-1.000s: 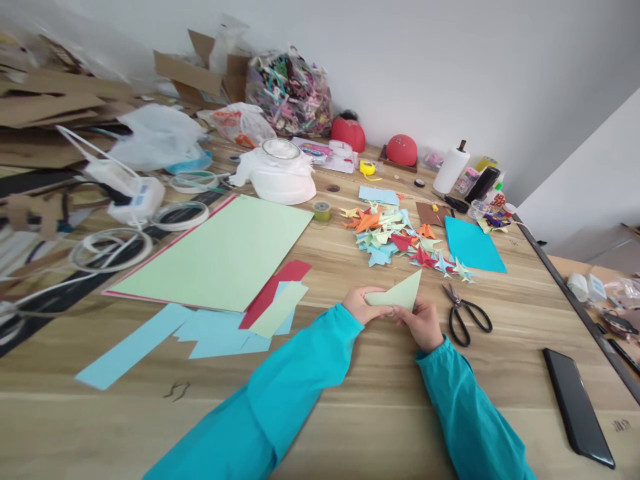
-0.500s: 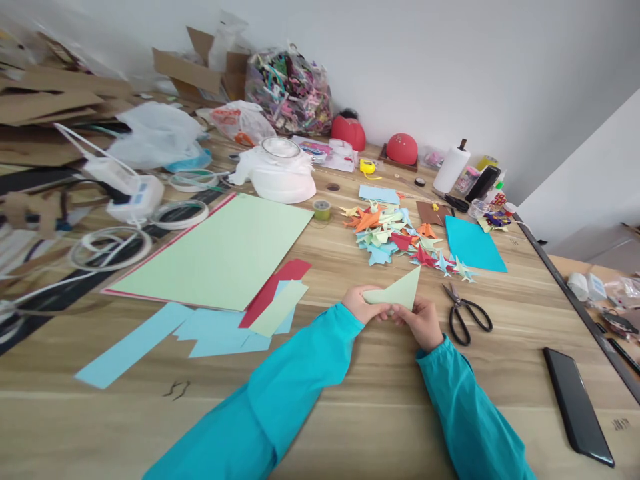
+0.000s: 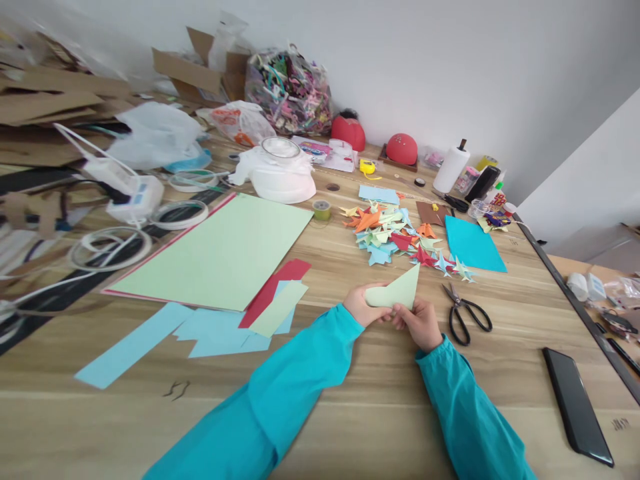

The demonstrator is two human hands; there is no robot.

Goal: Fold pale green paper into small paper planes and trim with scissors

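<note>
A pale green folded paper triangle is pinched between both hands just above the wooden table. My left hand grips its left end and my right hand grips its lower right edge; both are closed on it. Each arm wears a teal sleeve. A pile of small folded paper shapes in several colours lies beyond the hands. Black scissors rest just right of my right hand.
A large pale green sheet lies at the left, with blue, red and green offcuts below it. A blue sheet, a black phone, tape rolls, a white bowl, bags and cardboard ring the table.
The green paper triangle has risen slightly and tilted a little in my hands; the hands stay in about the same place.
</note>
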